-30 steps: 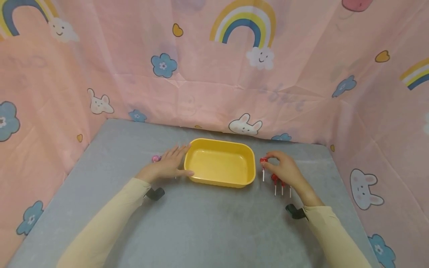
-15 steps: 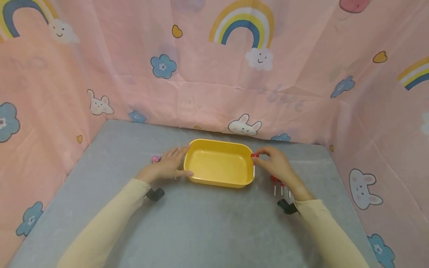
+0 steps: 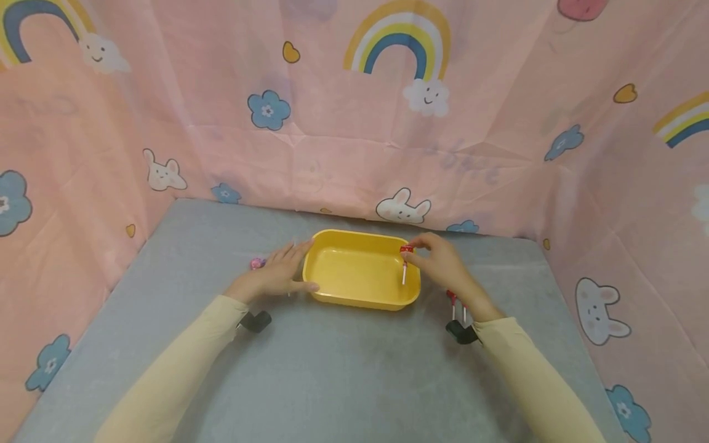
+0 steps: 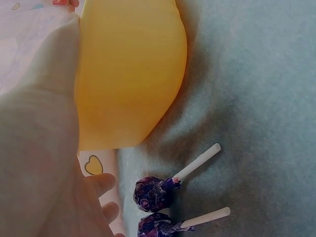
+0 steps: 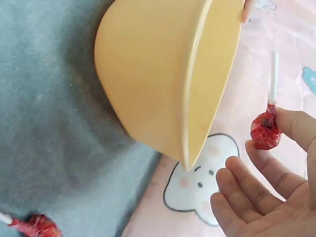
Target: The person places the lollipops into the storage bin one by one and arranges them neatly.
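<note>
Red lollipop (image 3: 407, 249): its wrapped head is pinched between thumb and forefinger of the right hand (image 3: 439, 261), over the right end of the yellow tub (image 3: 360, 301), a hold that leaves its stick free. At the opposite end, the left hand (image 3: 277, 272) lies with fingers nearly straight against the tub, seemingly to steady it on the grey worktop (image 3: 354, 375). It mostly hides the purple lollipops (image 4: 153, 194) from the head view, while the right wrist partly covers other red lollipops (image 3: 452, 296), so their count is unclear.
</note>
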`<state>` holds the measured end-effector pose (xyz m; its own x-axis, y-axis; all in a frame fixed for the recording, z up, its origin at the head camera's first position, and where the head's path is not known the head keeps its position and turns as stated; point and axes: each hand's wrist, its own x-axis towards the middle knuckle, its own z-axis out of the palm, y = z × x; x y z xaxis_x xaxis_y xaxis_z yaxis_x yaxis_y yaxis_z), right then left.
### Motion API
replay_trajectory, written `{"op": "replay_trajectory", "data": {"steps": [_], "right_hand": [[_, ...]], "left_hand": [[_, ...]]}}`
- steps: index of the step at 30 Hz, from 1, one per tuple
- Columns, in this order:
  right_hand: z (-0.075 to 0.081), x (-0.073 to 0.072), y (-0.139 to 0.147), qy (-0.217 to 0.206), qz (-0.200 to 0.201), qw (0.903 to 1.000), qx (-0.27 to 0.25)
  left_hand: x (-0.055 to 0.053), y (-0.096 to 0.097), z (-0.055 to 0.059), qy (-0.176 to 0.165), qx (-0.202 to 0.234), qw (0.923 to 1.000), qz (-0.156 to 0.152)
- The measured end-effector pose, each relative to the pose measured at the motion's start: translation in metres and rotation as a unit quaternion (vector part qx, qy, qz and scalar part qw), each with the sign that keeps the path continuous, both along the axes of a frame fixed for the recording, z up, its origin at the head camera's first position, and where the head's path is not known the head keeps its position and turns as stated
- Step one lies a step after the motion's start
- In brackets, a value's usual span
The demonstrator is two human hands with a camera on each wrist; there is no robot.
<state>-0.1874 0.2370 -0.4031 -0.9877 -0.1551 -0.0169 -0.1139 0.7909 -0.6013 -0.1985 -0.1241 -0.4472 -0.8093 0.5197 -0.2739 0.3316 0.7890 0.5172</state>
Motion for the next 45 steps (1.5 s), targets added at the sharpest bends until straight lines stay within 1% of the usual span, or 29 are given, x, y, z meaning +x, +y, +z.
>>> {"op": "replay_trajectory", "data": {"steps": [6, 16, 23, 28, 33, 40, 45], "right_hand": [[0.003, -0.003, -0.011, 0.007, 0.008, 0.9999, -0.002], [0.005, -0.009, -0.028, 0.010, 0.018, 0.9997, -0.014], [0.005, -0.016, -0.036, 0.012, 0.021, 0.9996, -0.012], [0.007, -0.018, -0.043, 0.007, 0.026, 0.9995, -0.012], [0.007, -0.021, -0.050, 0.009, 0.030, 0.9994, -0.013], [0.007, -0.026, -0.062, 0.012, 0.041, 0.9986, -0.032], [0.006, -0.029, -0.071, 0.007, 0.047, 0.9985, -0.028]], "left_hand": [[0.000, -0.001, -0.001, 0.003, -0.001, 1.0000, -0.002], [-0.001, 0.000, -0.002, -0.003, 0.002, 1.0000, 0.001], [-0.002, 0.000, -0.001, 0.002, -0.001, 1.0000, -0.001], [-0.002, 0.000, 0.000, 0.003, 0.004, 1.0000, -0.003], [-0.002, 0.001, -0.001, 0.001, 0.006, 1.0000, -0.002], [-0.002, 0.000, 0.000, 0.000, 0.002, 1.0000, -0.001], [-0.002, 0.000, 0.000, -0.001, 0.004, 1.0000, -0.002]]}}
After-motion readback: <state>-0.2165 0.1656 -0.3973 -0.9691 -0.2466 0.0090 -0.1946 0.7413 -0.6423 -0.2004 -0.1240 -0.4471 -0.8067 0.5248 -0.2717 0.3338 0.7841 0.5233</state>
